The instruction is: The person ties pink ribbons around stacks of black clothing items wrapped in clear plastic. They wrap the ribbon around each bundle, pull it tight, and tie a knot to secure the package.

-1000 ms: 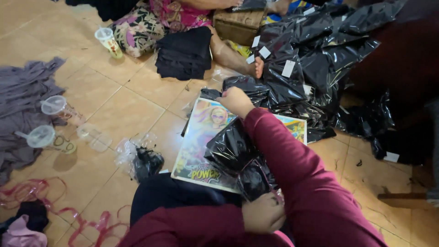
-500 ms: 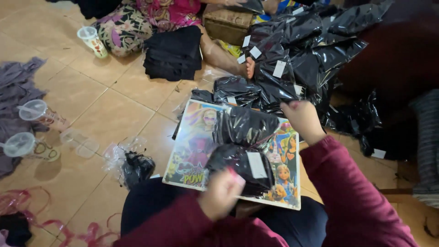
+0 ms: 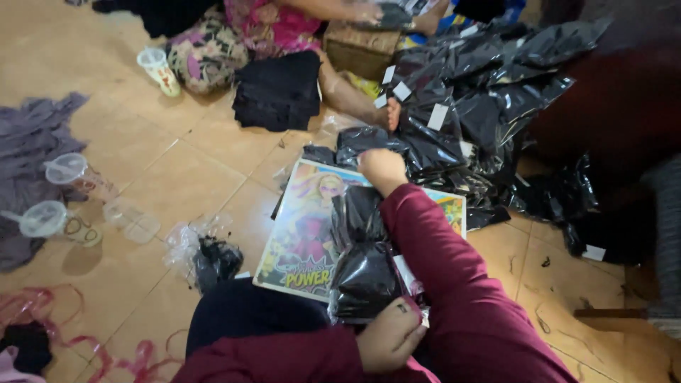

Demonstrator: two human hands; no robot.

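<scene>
A black plastic package (image 3: 362, 276) with a white label lies on a colourful picture board (image 3: 301, 234) across my lap. My left hand (image 3: 390, 335), in a maroon sleeve, pinches the package's near edge by the label. My right hand (image 3: 383, 169) reaches forward to the package's far end, where it meets a pile of black plastic bags (image 3: 489, 92). Its fingers curl downward out of sight, so what they grip is hidden.
Another person sits at the far side with a foot (image 3: 390, 113) against the pile, a folded black cloth stack (image 3: 278, 91) and a brown box (image 3: 360, 48). Clear plastic cups (image 3: 67, 170) and lids, grey cloth (image 3: 28, 142), a crumpled clear bag (image 3: 206, 255) and pink ribbon (image 3: 42, 305) lie left.
My right hand has moved left from the board's right edge to the package's far end. My left hand has dropped down to the package's near edge.
</scene>
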